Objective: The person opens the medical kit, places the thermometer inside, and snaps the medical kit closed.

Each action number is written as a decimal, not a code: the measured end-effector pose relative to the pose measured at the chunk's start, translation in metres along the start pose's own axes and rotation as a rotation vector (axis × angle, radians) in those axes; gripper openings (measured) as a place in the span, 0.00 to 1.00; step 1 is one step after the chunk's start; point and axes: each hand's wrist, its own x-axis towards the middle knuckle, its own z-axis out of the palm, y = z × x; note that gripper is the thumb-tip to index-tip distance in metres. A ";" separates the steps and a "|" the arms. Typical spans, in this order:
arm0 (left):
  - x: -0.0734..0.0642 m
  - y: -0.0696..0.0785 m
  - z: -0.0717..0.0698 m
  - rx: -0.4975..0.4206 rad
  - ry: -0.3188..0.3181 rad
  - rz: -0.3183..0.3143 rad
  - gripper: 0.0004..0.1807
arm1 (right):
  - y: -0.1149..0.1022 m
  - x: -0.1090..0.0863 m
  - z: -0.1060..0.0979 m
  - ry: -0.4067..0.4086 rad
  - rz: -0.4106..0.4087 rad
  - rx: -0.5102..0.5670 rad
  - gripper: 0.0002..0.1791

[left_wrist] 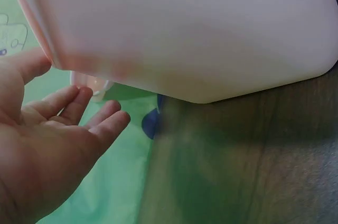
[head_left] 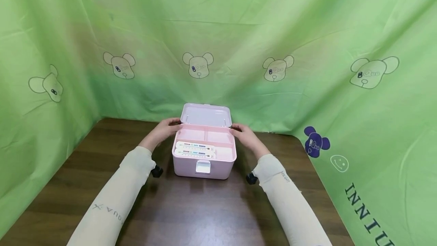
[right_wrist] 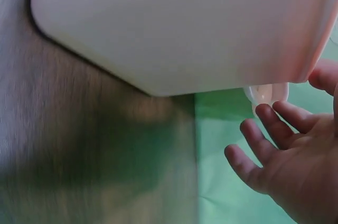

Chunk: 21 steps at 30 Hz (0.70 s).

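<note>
A pink storage box [head_left: 186,168] stands on the table with its pale lid [head_left: 206,115] tipped back. Two slim white pieces [head_left: 195,153] with coloured print and scale-like marks lie in the front left of its divided tray; their kind is unclear. At the back left corner, my left hand [head_left: 163,130] has its thumb at the rim and its fingers loosely spread near the lid. My right hand [head_left: 246,136] mirrors it at the back right corner. In the left wrist view the hand [left_wrist: 50,145] shows relaxed fingers below the box wall, as does the hand [right_wrist: 301,150] in the right wrist view.
The brown wooden table [head_left: 191,215] extends around the box. A green curtain [head_left: 239,29] with printed bear heads hangs behind it and along both sides. Dark wrist devices [head_left: 157,171] sit under both sleeves, close to the box's sides.
</note>
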 end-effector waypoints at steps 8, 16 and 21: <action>0.000 0.000 -0.002 -0.079 -0.064 -0.017 0.34 | 0.002 0.005 0.004 -0.046 0.057 0.233 0.32; 0.001 0.001 -0.001 -0.053 -0.031 0.007 0.34 | 0.001 0.005 0.004 -0.022 0.038 0.297 0.31; 0.002 -0.001 -0.001 -0.061 0.012 0.028 0.34 | 0.001 0.004 0.005 -0.010 0.010 0.347 0.32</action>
